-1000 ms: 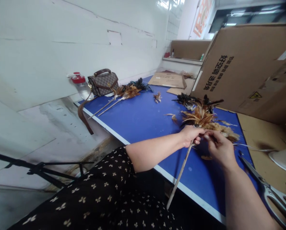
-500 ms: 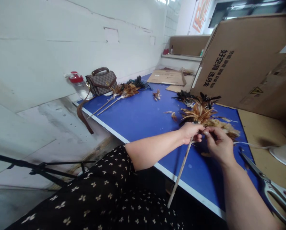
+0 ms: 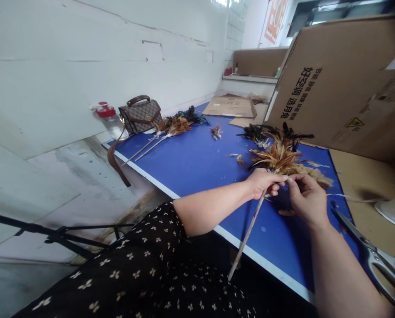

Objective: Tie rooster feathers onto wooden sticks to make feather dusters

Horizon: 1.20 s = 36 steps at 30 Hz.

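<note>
Nearest me, the bare end of the stick (image 3: 247, 236) hangs below the left grip (image 3: 264, 183), out past the tabletop (image 3: 197, 161) edge and over the person's patterned clothing (image 3: 124, 271); leaving it out there probably gives the long shaft room. The left grip is closed around the stick just under the brown feathers (image 3: 279, 154), which fan out above it, so I judge the hold is meant to steady their base. Immediately beside it, the right grip (image 3: 307, 198) has thumb and forefinger drawn together at the left thumb; what they pinch, if anything, is too small to tell. A pale strand (image 3: 353, 198) runs from the white spool (image 3: 394, 212), right of both grips, and passes out of sight behind the right one. The scissors (image 3: 366, 245) lie close beside the right forearm, seemingly for easy reach.

Just beyond the grips spread tan feathers (image 3: 320, 176) and, farther, dark feathers (image 3: 254, 133), likely put there as a handy supply. Well off to the grips' left lie two feathered sticks (image 3: 151, 148), apart from the busy patch, with a handbag (image 3: 140, 115) and bottle (image 3: 108, 117) behind. A big carton (image 3: 346, 88) stands beyond, on the right.
</note>
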Tool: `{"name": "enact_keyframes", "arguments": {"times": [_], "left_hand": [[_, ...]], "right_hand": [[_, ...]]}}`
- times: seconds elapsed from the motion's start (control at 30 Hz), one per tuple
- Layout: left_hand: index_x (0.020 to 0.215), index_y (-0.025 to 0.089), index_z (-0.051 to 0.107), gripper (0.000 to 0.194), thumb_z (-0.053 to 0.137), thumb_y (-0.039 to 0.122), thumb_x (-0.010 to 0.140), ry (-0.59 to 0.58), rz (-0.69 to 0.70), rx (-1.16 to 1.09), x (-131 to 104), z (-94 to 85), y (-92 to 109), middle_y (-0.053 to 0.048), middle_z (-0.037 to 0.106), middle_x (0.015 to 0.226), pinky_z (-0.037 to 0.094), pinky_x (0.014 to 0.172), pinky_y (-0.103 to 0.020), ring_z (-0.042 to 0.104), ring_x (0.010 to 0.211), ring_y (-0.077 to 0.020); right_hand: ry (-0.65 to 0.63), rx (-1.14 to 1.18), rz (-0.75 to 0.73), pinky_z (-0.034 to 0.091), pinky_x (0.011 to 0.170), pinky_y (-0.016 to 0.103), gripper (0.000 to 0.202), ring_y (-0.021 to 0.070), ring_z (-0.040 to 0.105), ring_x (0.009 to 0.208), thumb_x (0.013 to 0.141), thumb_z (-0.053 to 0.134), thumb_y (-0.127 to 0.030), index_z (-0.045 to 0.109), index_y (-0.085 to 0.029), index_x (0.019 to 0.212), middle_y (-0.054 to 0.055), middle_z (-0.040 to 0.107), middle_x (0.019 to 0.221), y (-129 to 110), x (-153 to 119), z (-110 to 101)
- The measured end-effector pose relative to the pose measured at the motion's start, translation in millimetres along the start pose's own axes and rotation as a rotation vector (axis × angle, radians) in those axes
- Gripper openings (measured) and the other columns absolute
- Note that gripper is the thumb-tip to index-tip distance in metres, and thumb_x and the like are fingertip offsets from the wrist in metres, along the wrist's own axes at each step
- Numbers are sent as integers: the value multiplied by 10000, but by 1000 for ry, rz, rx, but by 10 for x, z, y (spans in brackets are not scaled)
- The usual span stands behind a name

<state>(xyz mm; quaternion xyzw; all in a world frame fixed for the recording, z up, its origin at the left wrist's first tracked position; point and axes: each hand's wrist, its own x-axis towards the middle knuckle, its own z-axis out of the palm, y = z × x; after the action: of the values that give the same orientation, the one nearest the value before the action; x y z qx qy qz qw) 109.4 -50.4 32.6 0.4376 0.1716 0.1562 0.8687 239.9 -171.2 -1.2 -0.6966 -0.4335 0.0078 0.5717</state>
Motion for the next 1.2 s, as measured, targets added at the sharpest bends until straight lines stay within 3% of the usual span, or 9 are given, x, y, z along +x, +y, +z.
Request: {"name": "enact_keyframes", "arguments": {"times": [0.17,0.4,0.67,0.9,1.03,1.2], "left_hand": [[790,103,709,308,1013,156,791,-40,4,3,4,-22,-3,-10,676,693,349,453,-178,470,489,-30],[811,107,718,271,985,150,809,-130,19,-2,33,-52,4,-8,682,723,336,480,-170,448,501,-16],[814,108,721,295,994,220,819,-124,66,-12,37,-59,-19,18,652,713,348,484,-183,452,517,-19],[796,116,707,236,890,182,930,-66,110,29,38,-36,-35,32,630,690,348,465,-193,440,493,-24],[778,131,675,265,875,163,949,-1,122,85,22,-10,-35,39,616,681,339,466,-194,435,480,-22],[784,153,638,274,834,137,975,38,138,131,-7,21,-33,57,577,656,314,454,-200,399,456,-23]], "right_hand": [[-25,147,76,559,736,337,410,211,673,795,888,908,-673,779,-295,982,19,765,884,9,14,-14],[-38,396,237,531,620,279,637,142,623,658,702,1041,-765,796,-235,958,14,742,820,-30,26,-14],[-64,532,319,568,628,270,668,139,647,675,557,1140,-655,831,-210,947,36,760,852,-126,36,-45],[-56,461,318,613,660,302,646,178,691,755,545,1134,-611,876,-219,989,72,833,980,-153,55,-75],[-45,356,317,612,688,280,622,173,703,790,611,1109,-628,904,-206,1019,88,856,1022,-177,43,-84],[-37,258,320,543,615,256,550,156,662,702,644,1090,-618,894,-195,935,69,825,877,-151,38,-115]]}}
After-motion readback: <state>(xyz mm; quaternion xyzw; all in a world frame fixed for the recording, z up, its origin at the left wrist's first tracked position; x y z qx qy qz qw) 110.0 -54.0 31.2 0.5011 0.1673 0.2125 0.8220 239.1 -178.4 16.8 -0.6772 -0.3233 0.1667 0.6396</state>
